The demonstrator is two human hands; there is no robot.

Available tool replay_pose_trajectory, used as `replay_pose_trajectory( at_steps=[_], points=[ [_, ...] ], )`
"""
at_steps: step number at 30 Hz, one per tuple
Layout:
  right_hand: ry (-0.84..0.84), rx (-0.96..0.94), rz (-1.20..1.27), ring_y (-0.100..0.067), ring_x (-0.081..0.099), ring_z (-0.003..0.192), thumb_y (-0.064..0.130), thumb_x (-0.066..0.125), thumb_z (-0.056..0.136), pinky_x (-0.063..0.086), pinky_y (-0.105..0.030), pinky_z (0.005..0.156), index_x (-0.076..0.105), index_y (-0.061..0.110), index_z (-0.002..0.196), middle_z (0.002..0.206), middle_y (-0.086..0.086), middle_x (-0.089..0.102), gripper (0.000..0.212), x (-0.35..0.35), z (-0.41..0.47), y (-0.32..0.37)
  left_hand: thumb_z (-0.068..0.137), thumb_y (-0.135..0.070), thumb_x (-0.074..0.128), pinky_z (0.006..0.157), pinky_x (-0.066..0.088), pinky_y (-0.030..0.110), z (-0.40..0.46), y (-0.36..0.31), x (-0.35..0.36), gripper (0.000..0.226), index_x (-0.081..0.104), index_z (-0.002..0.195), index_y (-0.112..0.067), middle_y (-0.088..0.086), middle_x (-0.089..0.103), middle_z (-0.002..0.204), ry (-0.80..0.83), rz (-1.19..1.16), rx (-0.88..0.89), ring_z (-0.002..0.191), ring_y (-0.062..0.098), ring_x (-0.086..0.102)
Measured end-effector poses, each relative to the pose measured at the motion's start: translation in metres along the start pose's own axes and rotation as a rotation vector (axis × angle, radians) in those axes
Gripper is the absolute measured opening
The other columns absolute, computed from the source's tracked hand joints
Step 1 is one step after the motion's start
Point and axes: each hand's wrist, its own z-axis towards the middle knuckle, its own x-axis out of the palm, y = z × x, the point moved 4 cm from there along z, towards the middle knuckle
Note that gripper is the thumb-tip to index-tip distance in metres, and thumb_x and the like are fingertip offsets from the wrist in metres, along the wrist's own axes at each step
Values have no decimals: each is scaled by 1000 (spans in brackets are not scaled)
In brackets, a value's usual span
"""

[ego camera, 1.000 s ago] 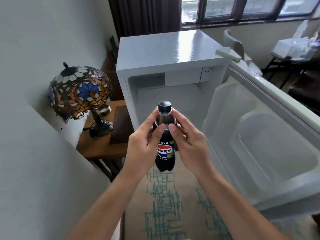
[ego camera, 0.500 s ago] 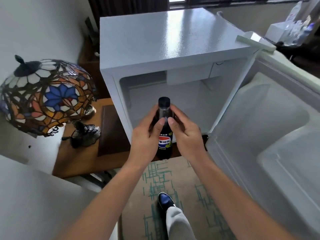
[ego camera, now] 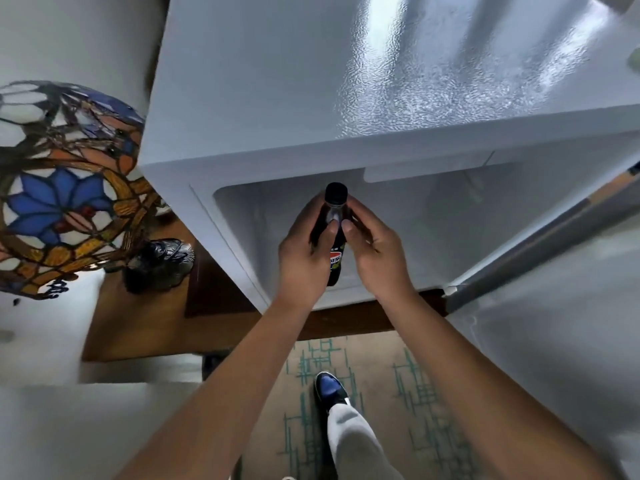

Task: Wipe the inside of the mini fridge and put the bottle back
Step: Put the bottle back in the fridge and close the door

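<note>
A white mini fridge [ego camera: 346,81] stands open, seen from above, and its pale inner cavity shows below the top edge. A dark cola bottle [ego camera: 335,258] with a black cap is held upright at the mouth of the cavity. My left hand [ego camera: 304,258] grips its left side and my right hand [ego camera: 375,252] grips its right side, fingers around the neck and shoulder. The bottle's base sits just above the cavity's front lip; whether it touches the floor is hidden. The open door [ego camera: 554,323] swings out to the right.
A stained-glass lamp [ego camera: 59,188] stands on a wooden side table [ego camera: 145,327] left of the fridge. A white wall corner fills the lower left. My shoe [ego camera: 329,388] and trouser leg are on the patterned carpet [ego camera: 415,393] below.
I have stepped closer and leaned over the fridge. Both hands carried the bottle forward from in front of the fridge into the mouth of its cavity.
</note>
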Motion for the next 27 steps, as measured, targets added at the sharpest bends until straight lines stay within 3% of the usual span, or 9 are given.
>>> replay_pose_trajectory(
  at_steps=[2, 6, 11, 16, 19, 22, 27],
  points=[
    [-9, 15, 5, -7, 60, 131, 17, 55, 107, 45, -13, 103, 54, 18, 149, 144, -1, 64, 43, 2, 9, -10, 105, -11, 57, 104, 47, 16, 8, 7, 5, 44, 52, 149, -20, -19, 58, 139, -9, 13, -2, 125, -13, 55],
    [-30, 22, -19, -7, 62, 129, 14, 55, 106, 45, -11, 102, 56, 21, 147, 142, 0, 65, 41, -1, 22, -23, 105, -9, 56, 105, 47, 18, 18, 17, 19, 44, 52, 148, -19, -15, 58, 140, 0, -11, -3, 127, -7, 56],
    [-64, 46, -15, 5, 61, 125, 10, 54, 106, 45, -12, 103, 56, 14, 147, 141, 2, 64, 41, -9, 28, -39, 105, -8, 57, 117, 44, 46, 25, 34, 36, 50, 45, 153, -9, 5, 52, 155, 60, -63, 11, 144, 17, 50],
    [-96, 73, -16, 15, 60, 118, 6, 55, 105, 45, -10, 100, 55, 13, 146, 137, 4, 64, 42, -9, 30, -48, 103, -6, 58, 120, 39, 32, 28, 37, 39, 51, 44, 150, -20, -12, 44, 154, 48, -47, 40, 146, 7, 43],
    [-91, 78, -13, 6, 62, 122, 7, 56, 105, 46, -13, 102, 54, 13, 147, 140, -1, 64, 42, -8, 29, -49, 104, -5, 56, 123, 37, 38, 25, 47, 36, 49, 46, 152, -6, 5, 46, 158, 70, -56, 22, 148, 20, 44],
    [-84, 65, -22, -8, 62, 129, 8, 57, 105, 47, -19, 106, 55, 15, 146, 142, -5, 64, 42, -6, 25, -50, 105, -8, 55, 120, 39, 49, 22, 53, 33, 49, 45, 153, -4, 12, 50, 156, 70, -56, -23, 147, 24, 47],
    [-107, 45, -85, 14, 56, 124, 9, 56, 105, 43, -11, 105, 51, 27, 143, 141, 6, 61, 42, -5, 15, -46, 106, -7, 53, 121, 39, 45, 14, 52, 35, 48, 43, 153, -3, 12, 50, 157, 74, -47, 3, 147, 23, 47]
  ],
)
